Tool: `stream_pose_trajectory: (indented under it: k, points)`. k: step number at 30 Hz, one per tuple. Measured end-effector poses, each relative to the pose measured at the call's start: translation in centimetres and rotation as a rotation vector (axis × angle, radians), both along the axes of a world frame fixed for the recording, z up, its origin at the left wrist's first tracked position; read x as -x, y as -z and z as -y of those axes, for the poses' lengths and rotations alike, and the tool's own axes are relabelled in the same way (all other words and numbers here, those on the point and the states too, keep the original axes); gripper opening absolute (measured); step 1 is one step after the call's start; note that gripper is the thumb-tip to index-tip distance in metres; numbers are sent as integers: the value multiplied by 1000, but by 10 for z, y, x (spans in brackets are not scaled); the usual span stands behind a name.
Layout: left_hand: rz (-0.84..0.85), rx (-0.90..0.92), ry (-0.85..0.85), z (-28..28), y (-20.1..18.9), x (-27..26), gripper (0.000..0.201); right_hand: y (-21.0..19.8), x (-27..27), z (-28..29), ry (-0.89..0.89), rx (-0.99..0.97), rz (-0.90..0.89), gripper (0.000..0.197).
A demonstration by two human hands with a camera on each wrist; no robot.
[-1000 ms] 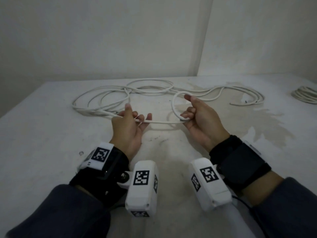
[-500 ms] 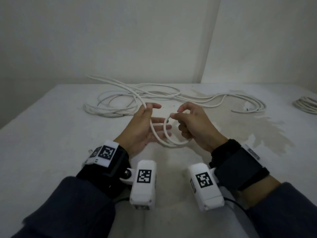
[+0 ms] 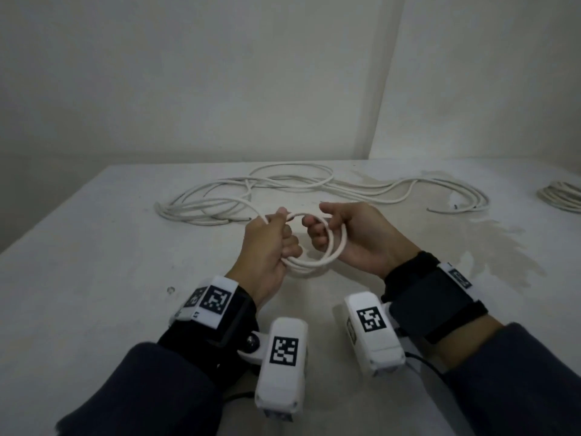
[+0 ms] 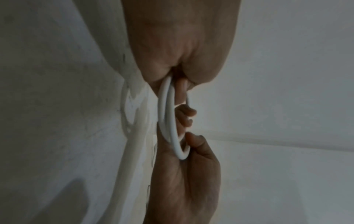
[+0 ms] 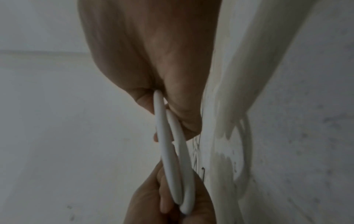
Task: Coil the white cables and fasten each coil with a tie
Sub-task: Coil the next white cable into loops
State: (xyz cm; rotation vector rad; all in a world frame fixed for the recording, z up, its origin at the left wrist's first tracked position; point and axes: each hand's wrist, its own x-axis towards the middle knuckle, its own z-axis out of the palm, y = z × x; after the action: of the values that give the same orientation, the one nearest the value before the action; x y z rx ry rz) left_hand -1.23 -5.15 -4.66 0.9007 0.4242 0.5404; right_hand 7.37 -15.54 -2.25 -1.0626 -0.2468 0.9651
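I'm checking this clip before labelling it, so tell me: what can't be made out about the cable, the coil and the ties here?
- Loop count in the small coil: head view, the left hand and right hand cover parts.
- Bundle at the table's right edge: cut off by the frame; tied or not, cannot tell.
- Ties: none seen in any view.
- Loose cable ends: too small.

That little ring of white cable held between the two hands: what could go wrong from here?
1. The coil has only a couple of turns, pinched by the left hand and the right hand; a loosened grip could let the loops spring apart.
2. The loose cable on the table lies in overlapping strands, so pulling more in may snag or knot it.
3. No tie shows in any view, so fastening may mean letting go with one hand.
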Motion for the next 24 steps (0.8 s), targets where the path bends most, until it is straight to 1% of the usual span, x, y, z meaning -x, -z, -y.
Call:
stream_pose_trajectory:
  k: [1, 3, 4, 5, 6, 9, 11, 12, 14, 16, 17, 19, 21, 22, 24]
  points:
    - [23, 32, -46, -1, 0, -1, 27, 1, 0, 1, 19, 5, 1, 27]
    - [73, 80, -149, -6, 1, -2, 28, 0, 0, 1, 24, 82, 36, 10]
    - [93, 91, -199, -9, 1, -2, 28, 1, 0, 2, -2, 134, 65, 9]
    - [106, 94, -242, -12, 2, -1, 28, 2, -1, 4, -25, 185, 120, 16]
    - [111, 97, -277, -15, 2, -1, 29, 3, -2, 5, -30, 205, 194, 18]
    - [116, 103, -315, -22, 6, 0, 31, 4, -1, 5, 52, 150, 417, 13]
    - [120, 95, -255, -20, 6, -1, 30, 4, 1, 3, 142, 108, 502, 9]
    - [116, 85, -188, -17, 4, -1, 30, 4, 3, 2, 179, 92, 554, 6]
    - [99, 49, -30, -9, 2, -3, 31, 5, 5, 1, 223, 76, 652, 9]
    - [75, 3, 48, -5, 0, -2, 30, 5, 7, 2, 226, 34, 656, 12]
    - [70, -5, 58, -6, -1, -1, 30, 4, 7, 4, 212, 16, 648, 11]
    - [69, 36, 70, -7, -4, 3, 31, 3, 6, 6, 154, 8, 649, 10]
    - [69, 89, 74, -7, -8, 6, 32, 2, 4, 7, 91, 41, 676, 17]
    - [55, 73, 65, -6, -9, 7, 31, 1, 4, 8, 66, 62, 684, 19]
    - [24, -22, 46, -6, -8, 7, 24, 0, 2, 9, 43, 67, 654, 19]
